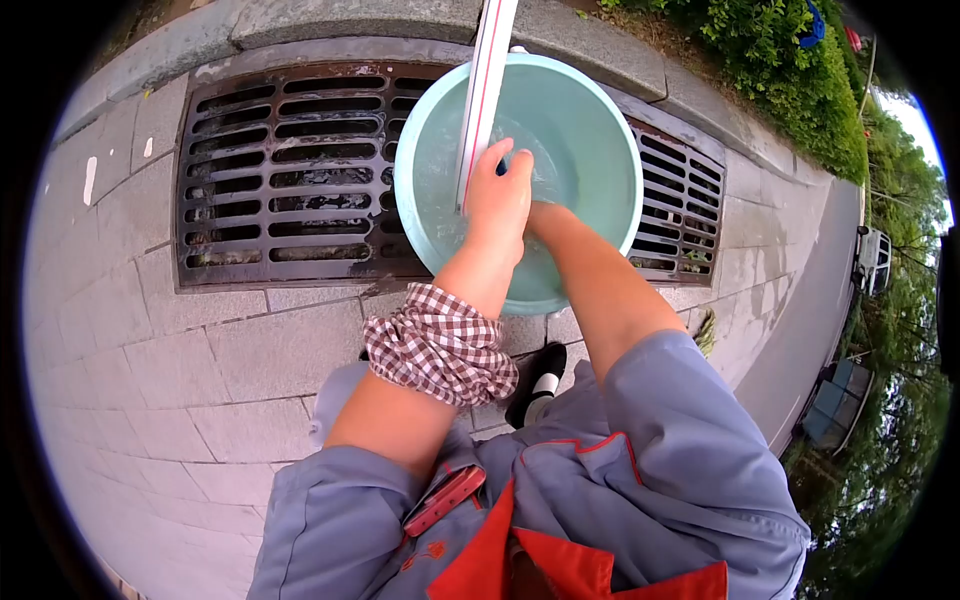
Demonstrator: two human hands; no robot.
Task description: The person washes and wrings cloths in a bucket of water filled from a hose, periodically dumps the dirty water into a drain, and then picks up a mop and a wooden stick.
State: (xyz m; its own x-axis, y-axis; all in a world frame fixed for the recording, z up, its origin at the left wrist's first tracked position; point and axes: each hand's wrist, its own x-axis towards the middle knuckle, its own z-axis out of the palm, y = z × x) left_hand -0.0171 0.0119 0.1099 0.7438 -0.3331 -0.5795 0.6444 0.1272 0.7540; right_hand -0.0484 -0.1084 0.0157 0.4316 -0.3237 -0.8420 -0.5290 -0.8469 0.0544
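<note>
A light green plastic basin [615, 180] with water in it rests over a metal drain grate. My left hand [497, 200] is inside the basin, thumb and forefinger curled together around a small dark gap or object I cannot make out. A long white flat strip with red lines [487, 70] slants over the far rim and down beside my left hand; whether the hand grips it is unclear. My right hand [541, 218] reaches in from the right, close behind my left hand, its fingers hidden. A brown checked sleeve cover [440, 345] is bunched on my left forearm.
Dark slotted drain grates [285, 175] lie beneath and on both sides of the basin. A stone curb [370, 18] runs behind, with a hedge [770, 80] at the upper right. Grey paving [170, 350] surrounds my dark shoe [537, 380]. Parked vehicles [872, 260] stand along the road.
</note>
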